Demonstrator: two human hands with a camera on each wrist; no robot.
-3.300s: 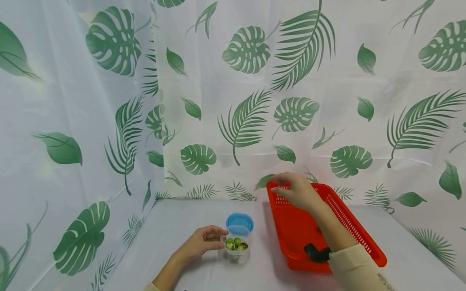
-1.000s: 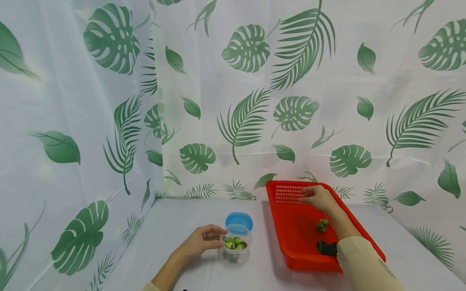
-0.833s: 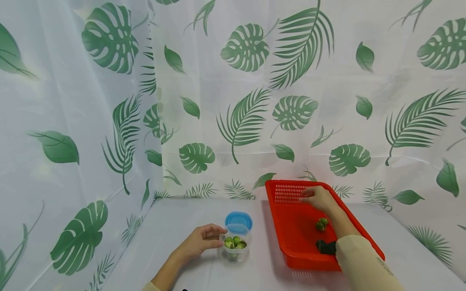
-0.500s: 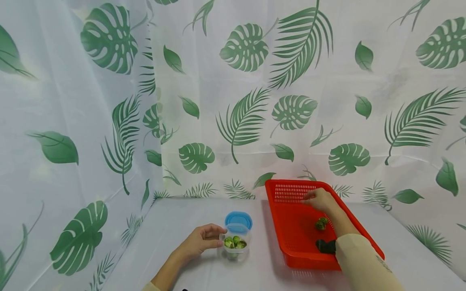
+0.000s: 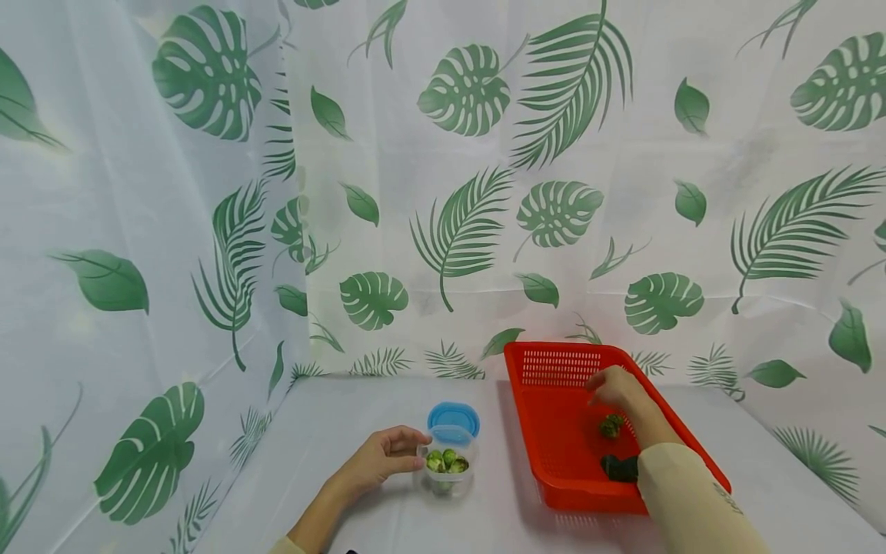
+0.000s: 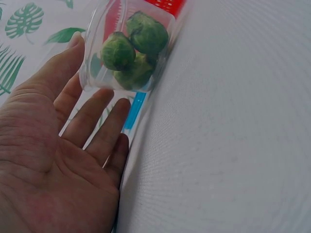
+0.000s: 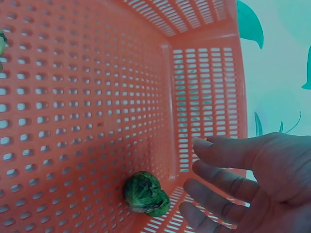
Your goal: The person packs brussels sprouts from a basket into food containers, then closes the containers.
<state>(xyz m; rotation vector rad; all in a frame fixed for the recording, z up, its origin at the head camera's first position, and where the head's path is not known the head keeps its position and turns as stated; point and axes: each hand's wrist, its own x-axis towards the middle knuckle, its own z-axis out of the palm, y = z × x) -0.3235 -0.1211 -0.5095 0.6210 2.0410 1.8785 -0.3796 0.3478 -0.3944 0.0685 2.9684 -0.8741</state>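
My left hand (image 5: pixel 384 458) rests its thumb and fingers against the side of a small clear plastic container (image 6: pixel 97 29), fingers fairly straight. Several Brussels sprouts (image 5: pixel 448 462) fill it; in the left wrist view green sprouts (image 6: pixel 146 34) show through the wall. My right hand (image 5: pixel 619 391) hovers inside a red plastic basket (image 5: pixel 554 492), fingers spread and slightly bent, holding nothing. Below it, a clump of Brussels sprouts (image 5: pixel 611 425) lies on the basket floor. The right wrist view shows dark green sprouts (image 7: pixel 146 193) near the fingertips, apart from them.
A blue lid (image 5: pixel 454 420) lies just behind the clear container. A black object (image 5: pixel 619 468) sits at the right wrist, above the basket's near end. White sheets with green leaf prints (image 5: pixel 464 231) stand behind the table and to the left.
My right hand has moved from the basket's far left rim to the right and lower, its fingers now tipped downward, uncovering the sprouts. The left hand and container have stayed put.
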